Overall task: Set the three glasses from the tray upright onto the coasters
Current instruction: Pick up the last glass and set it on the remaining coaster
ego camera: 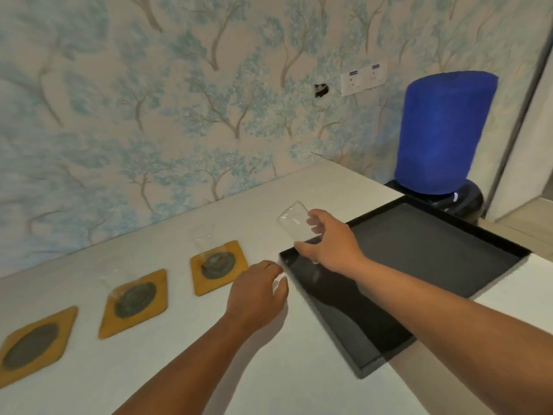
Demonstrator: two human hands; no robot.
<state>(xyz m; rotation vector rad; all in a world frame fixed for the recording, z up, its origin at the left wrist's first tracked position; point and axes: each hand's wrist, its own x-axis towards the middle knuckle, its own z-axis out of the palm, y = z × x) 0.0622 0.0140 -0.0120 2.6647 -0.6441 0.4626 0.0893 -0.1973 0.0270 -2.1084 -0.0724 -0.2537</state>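
Observation:
My right hand [329,244] grips a clear glass [294,221], lifted and tilted over the left corner of the black tray [434,250]. Three yellow coasters with dark round centres lie in a row on the white table. A clear glass [209,244] stands upright on the right coaster [236,250]. Another clear glass [115,283] stands on the middle coaster [160,304]. The left coaster [64,336] is bare. My left hand [257,292] hovers low over the table beside the tray's left edge, fingers loosely curled, holding nothing.
A blue-covered water bottle on a dark base [443,136] stands at the table's far right behind the tray. A wallpapered wall with a socket plate [363,77] runs along the back. The tray's inside holds no other objects.

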